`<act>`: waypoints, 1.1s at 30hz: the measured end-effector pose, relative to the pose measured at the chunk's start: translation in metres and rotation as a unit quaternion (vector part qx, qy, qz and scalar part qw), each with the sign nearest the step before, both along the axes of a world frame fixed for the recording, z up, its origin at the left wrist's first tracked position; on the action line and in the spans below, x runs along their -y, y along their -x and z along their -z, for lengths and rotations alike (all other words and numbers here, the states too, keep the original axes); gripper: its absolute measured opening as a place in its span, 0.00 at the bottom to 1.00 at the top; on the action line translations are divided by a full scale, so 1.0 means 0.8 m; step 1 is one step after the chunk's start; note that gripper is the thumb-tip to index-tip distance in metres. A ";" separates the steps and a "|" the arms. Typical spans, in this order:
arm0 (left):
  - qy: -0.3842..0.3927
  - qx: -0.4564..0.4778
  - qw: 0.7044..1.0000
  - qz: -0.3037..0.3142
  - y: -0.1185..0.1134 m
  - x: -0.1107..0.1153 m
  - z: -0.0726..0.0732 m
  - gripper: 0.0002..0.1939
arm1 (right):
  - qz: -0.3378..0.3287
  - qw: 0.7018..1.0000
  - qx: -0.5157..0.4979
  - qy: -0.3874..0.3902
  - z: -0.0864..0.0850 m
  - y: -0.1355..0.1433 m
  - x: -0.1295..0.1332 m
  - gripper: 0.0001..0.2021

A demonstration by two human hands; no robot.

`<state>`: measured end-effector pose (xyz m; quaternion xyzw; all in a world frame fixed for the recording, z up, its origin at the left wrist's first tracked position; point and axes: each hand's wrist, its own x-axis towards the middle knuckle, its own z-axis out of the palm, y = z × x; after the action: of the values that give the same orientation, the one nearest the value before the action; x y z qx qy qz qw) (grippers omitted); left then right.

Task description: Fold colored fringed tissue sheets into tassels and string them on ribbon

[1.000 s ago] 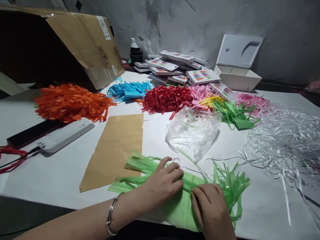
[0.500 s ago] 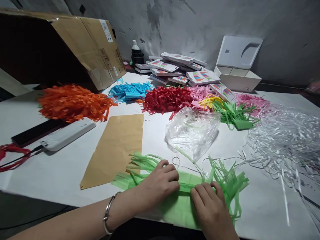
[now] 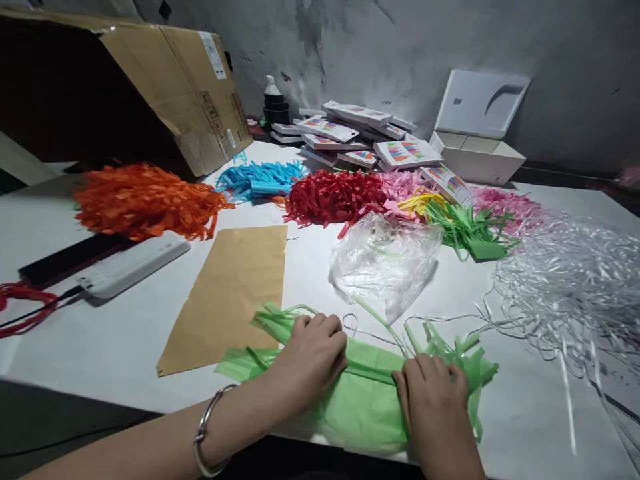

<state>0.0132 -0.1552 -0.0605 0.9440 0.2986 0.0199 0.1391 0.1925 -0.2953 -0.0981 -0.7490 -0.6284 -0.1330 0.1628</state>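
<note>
Light green tissue paper (image 3: 367, 410) lies at the table's front edge, with fringed strips at its left and right ends and a narrow rolled band across the middle. My left hand (image 3: 317, 357) is closed over the left part of that band, fingers curled under. On the band's right part, my right hand (image 3: 435, 393) is closed too, its thumb side against the paper. The fingertips of both hands are partly hidden. Just beyond the paper lies a clear plastic bag (image 3: 385, 267), with one green strip trailing from it.
A brown paper sheet (image 3: 235, 287) lies left of the hands. Fringe bundles in orange (image 3: 145, 203), blue (image 3: 260, 180) and red (image 3: 335, 199) line the back. Silvery ribbon strands (image 3: 570, 280) spread at right. Behind are flat boxes (image 3: 350, 137), an open white box (image 3: 480, 157) and a large carton (image 3: 200, 113).
My hands have moved farther apart along the green band, the left one to the left and the right one to the right. More of the rolled band shows between them.
</note>
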 end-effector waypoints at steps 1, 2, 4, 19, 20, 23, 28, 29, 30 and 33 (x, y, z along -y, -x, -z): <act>-0.012 0.011 1.000 0.013 -0.001 -0.001 0.002 0.04 | -0.017 1.000 -0.009 -0.025 -0.004 0.002 -0.002 0.11; -0.028 0.024 0.999 0.035 -0.002 -0.001 0.004 0.05 | -0.050 0.997 -0.019 -0.048 -0.007 0.005 -0.004 0.11; -0.062 0.049 0.992 0.094 -0.001 -0.001 0.008 0.06 | -0.136 0.987 -0.039 -0.071 -0.010 0.013 -0.009 0.14; -0.120 0.157 0.961 0.193 0.002 -0.005 0.029 0.10 | -0.231 0.961 -0.129 -0.080 0.000 0.020 -0.018 0.17; -0.106 0.162 0.964 0.184 0.003 -0.005 0.030 0.11 | -0.234 0.959 -0.137 -0.077 0.001 0.013 -0.013 0.16; -0.066 0.146 0.974 0.162 0.007 -0.005 0.029 0.10 | -0.234 0.958 -0.147 -0.080 0.008 -0.008 0.007 0.13; -0.049 0.040 0.989 0.130 0.002 0.005 0.011 0.06 | -0.175 0.972 -0.144 -0.066 0.013 -0.011 0.021 0.11; -0.049 0.017 0.991 0.119 -0.001 0.007 0.007 0.05 | -0.155 0.975 -0.144 -0.061 0.012 -0.007 0.020 0.10; -0.053 -0.003 0.993 0.107 -0.005 0.009 0.004 0.05 | -0.132 0.979 -0.144 -0.057 0.009 -0.003 0.017 0.10; -0.098 -0.029 0.991 0.087 -0.015 0.011 0.003 0.04 | -0.063 0.987 -0.145 -0.033 0.002 0.006 0.009 0.09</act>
<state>0.0250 -0.1637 -0.0628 0.9757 0.2156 0.0099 0.0388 0.1878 -0.3024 -0.0995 -0.7136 -0.6390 -0.0332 0.2853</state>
